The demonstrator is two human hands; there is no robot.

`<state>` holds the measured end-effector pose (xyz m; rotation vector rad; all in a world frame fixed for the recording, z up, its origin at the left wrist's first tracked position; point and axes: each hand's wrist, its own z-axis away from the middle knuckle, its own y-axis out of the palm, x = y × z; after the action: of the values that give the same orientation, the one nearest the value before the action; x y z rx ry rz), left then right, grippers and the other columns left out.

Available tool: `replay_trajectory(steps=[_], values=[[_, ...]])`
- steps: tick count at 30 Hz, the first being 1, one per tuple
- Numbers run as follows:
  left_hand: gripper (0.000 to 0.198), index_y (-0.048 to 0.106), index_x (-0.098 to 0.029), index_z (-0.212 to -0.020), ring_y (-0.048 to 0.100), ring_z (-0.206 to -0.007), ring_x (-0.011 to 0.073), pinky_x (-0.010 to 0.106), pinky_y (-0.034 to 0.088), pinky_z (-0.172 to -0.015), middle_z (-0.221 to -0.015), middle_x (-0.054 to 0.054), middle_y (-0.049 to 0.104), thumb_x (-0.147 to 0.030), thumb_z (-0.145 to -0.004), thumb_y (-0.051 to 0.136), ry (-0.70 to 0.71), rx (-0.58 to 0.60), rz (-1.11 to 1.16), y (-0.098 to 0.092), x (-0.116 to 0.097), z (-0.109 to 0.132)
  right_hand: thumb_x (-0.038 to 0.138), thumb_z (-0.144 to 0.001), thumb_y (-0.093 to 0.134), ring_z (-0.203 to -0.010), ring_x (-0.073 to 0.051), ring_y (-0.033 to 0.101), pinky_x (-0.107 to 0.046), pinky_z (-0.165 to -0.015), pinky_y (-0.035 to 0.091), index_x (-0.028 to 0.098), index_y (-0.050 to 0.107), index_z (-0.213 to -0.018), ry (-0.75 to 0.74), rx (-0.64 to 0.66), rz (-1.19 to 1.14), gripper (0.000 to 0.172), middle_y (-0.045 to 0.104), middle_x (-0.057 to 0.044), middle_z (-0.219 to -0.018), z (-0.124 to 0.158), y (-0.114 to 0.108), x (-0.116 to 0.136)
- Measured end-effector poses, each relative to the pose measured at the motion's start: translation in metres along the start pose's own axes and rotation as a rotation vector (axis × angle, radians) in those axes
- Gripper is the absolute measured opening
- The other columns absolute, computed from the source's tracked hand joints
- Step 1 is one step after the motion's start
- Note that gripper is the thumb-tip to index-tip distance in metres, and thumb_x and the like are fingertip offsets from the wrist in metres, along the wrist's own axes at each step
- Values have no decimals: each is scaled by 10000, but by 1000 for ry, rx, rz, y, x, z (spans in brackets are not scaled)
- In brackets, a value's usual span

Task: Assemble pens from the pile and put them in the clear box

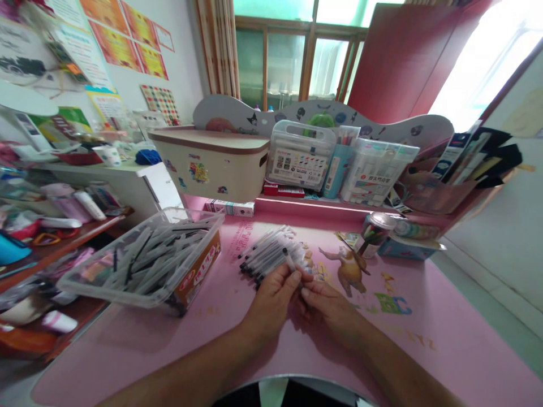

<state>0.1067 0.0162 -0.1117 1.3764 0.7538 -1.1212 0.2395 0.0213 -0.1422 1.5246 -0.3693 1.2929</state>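
Observation:
My left hand (275,297) and my right hand (328,303) meet over the pink desk (127,345), fingers pinched together on one white pen with a black cap (289,261). Just beyond the fingertips lies a loose pile of several white pens (267,253), black caps pointing left. To the left sits a clear plastic bin (146,257) filled with many more of the same pens.
A cream storage box (210,161), clear marker cases (299,155) and a pen cup stand on the raised shelf at the back. A metal can (373,233) stands right of the pile. A cluttered side shelf (51,237) runs along the left.

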Motion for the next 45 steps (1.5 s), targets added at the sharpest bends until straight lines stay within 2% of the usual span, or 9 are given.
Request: replay_trajectory(steps=[5, 12, 17, 23, 30, 35, 39, 41, 45], values=[[271, 636, -154, -807, 557, -537, 111, 226, 464, -572, -643, 11, 639, -422, -807, 675, 70, -62, 15, -7, 6, -5, 531, -688, 796, -414, -29, 195, -199, -414, 93, 186, 460, -689, 130, -37, 7, 482, 319, 107, -515, 0, 5, 9], [268, 649, -159, -775, 464, -544, 84, 201, 371, -553, -705, 22, 671, -422, -793, 697, 111, -95, 14, -8, 7, -5, 613, -685, 759, -393, -30, 181, -198, -390, 99, 187, 486, -716, 89, -64, 79, 507, 307, 120, -479, 1, 10, 8], [261, 648, -167, -795, 594, -677, 136, 256, 457, -714, -758, 39, 704, -419, -780, 714, 109, -77, 62, -6, 3, -2, 623, -688, 752, -386, -29, 203, -198, -378, 113, 203, 416, -640, 79, -81, 96, 541, 311, 113, -477, 1, 9, 5], [235, 637, -169, -808, 652, -769, 174, 310, 490, -826, -796, 44, 711, -399, -807, 686, 130, -73, 43, -4, 0, 2, 631, -688, 749, -369, -32, 174, -195, -354, 99, 195, 481, -680, 57, -98, 102, 511, 312, 121, -448, 3, 12, 9], [216, 629, -172, -787, 631, -768, 162, 292, 497, -813, -769, 22, 674, -381, -832, 665, 137, -68, 5, -8, 2, 2, 624, -780, 679, -362, -52, 158, -193, -349, 113, 187, 613, -1135, 78, -39, 166, 566, 313, 132, -438, 3, 9, 4], [233, 626, -176, -812, 640, -802, 154, 272, 510, -797, -809, 27, 689, -405, -836, 661, 148, -153, 27, -16, -2, -3, 524, -791, 724, -417, -55, 263, -183, -396, 155, 218, 602, -1212, 24, 5, 203, 534, 390, 100, -523, 4, 1, 8], [296, 574, -213, -922, 612, -609, 124, 204, 466, -533, -776, -3, 692, -474, -810, 659, 170, -251, 37, -20, -13, -3, 459, -733, 785, -424, -39, 311, -182, -400, 174, 195, 640, -1039, -33, -40, 191, 429, 499, 64, -610, 3, -4, 20], [327, 542, -215, -961, 549, -487, 98, 169, 383, -444, -670, -22, 666, -489, -816, 642, 126, -178, 11, -19, -15, -1, 491, -745, 755, -400, -31, 280, -185, -387, 160, 183, 623, -917, -51, -125, 160, 377, 490, 67, -593, 1, -6, 24], [388, 510, -195, -983, 360, -301, 62, 152, 210, -345, -450, -51, 573, -511, -800, 642, -107, 188, -61, -18, -9, 0, 621, -759, 679, -383, -41, 283, -184, -369, 163, 187, 568, -801, -83, -253, 145, 451, 470, 68, -536, -2, -7, 26]])
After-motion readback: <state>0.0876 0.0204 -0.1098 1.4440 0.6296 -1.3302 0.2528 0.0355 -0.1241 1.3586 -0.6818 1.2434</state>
